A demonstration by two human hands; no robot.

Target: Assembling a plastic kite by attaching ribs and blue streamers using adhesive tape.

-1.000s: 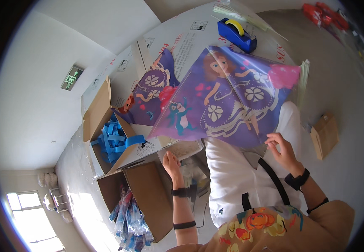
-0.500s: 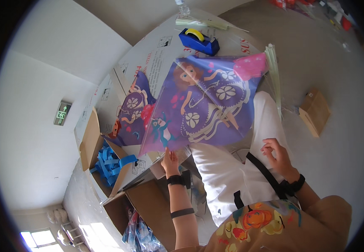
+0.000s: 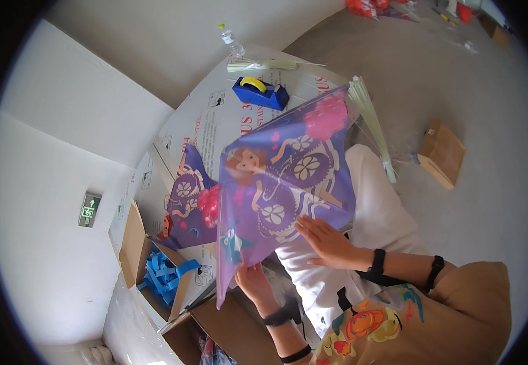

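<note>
A purple kite (image 3: 285,182) printed with a cartoon figure and a pink patch is held up in front of me over my lap. My left hand (image 3: 253,281) grips its lower edge from beneath. My right hand (image 3: 325,238) lies flat with fingers spread on the kite's lower right part. A second purple kite (image 3: 189,204) of the same print lies behind it on flattened white cardboard (image 3: 215,115).
A blue tape dispenser (image 3: 261,93) with a yellow roll and a clear bottle (image 3: 230,39) sit on the cardboard. A bundle of thin pale rods (image 3: 370,125) lies at the right. An open carton holds blue strips (image 3: 163,274). A small brown box (image 3: 441,153) rests on the floor.
The kite has tilted more upright and closer to me. My right hand moved from the kite's right corner onto its face, now flat on it. My left hand keeps its hold below.
</note>
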